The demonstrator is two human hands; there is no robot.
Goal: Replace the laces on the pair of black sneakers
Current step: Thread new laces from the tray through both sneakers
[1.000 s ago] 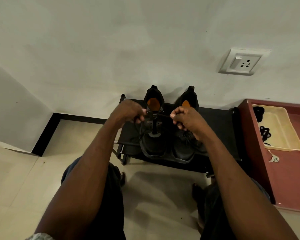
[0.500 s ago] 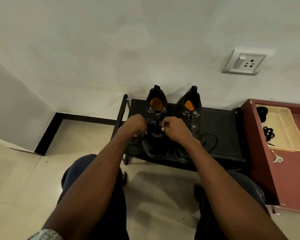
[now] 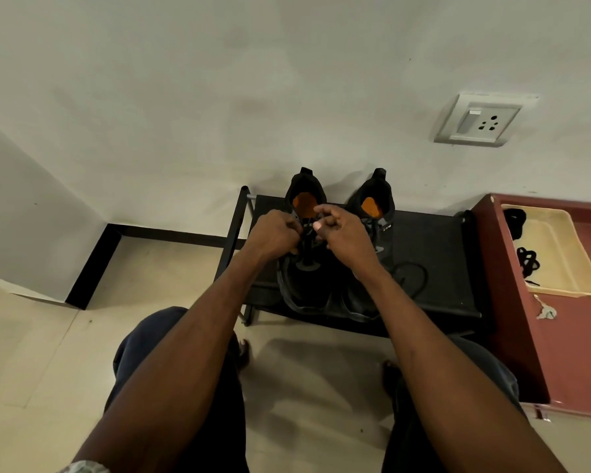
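Both black sneakers sit side by side on a low black rack (image 3: 434,254) against the wall. The left hand (image 3: 273,235) is curled tight at the top eyelets of the left sneaker (image 3: 304,288), looks like it's pinching the lace (image 3: 308,230) (too dark to be sure). The right hand (image 3: 345,235) is curled the same way, pinching the other end. Laces are thin, floppy and light, so I'd grip right near the tip. The right sneaker (image 3: 377,199) has a loose lace looping beside it. There's a small white mark on its tongue, unreadable. More dark laces lie in the tan tray (image 3: 560,261).
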